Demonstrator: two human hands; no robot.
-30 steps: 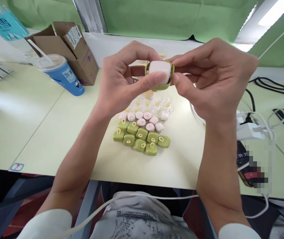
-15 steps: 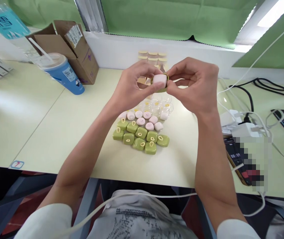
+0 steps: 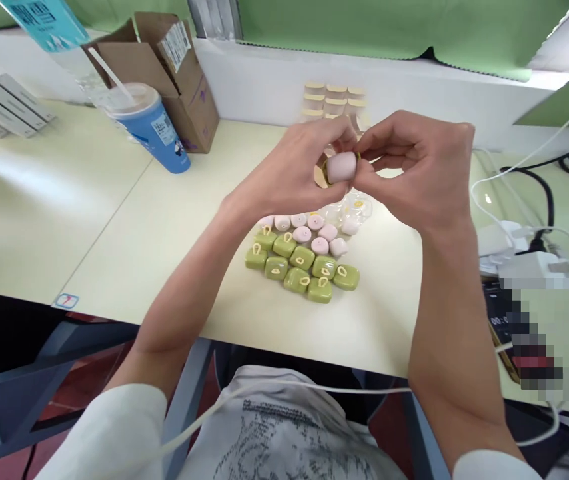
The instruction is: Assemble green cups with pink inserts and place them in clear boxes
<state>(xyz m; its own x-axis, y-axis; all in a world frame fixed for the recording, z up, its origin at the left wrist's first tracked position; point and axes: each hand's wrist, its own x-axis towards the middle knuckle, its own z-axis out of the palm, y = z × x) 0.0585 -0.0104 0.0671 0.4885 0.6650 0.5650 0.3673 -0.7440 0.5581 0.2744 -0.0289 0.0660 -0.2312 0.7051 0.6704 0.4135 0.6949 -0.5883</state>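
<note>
Above the table, my left hand (image 3: 309,163) and my right hand (image 3: 404,170) close on one small piece from either side. It is a pale pink rounded block (image 3: 342,167) with an olive-green shell showing along its edges. The right thumb and fingertips pinch its right edge; the left fingers and thumb wrap its left side. Below lie several pink rounded blocks (image 3: 320,246) in loose rows, partly behind my left hand. Nearer to me sit several glossy green shells (image 3: 302,258) with small cream loops. Clear plastic pieces (image 3: 359,205) with yellow spots show under my hands.
Cream pieces (image 3: 336,91) stand in rows by the wall. At the back left are a blue cup (image 3: 157,133) with a straw, a cardboard box (image 3: 197,110) and a bottle (image 3: 52,23). White chargers (image 3: 534,267), cables and a phone (image 3: 504,317) lie at the right.
The view has shifted, so the table things appear moved in the picture. Both hands still grip the pink block and green shell, which are turned slightly.
</note>
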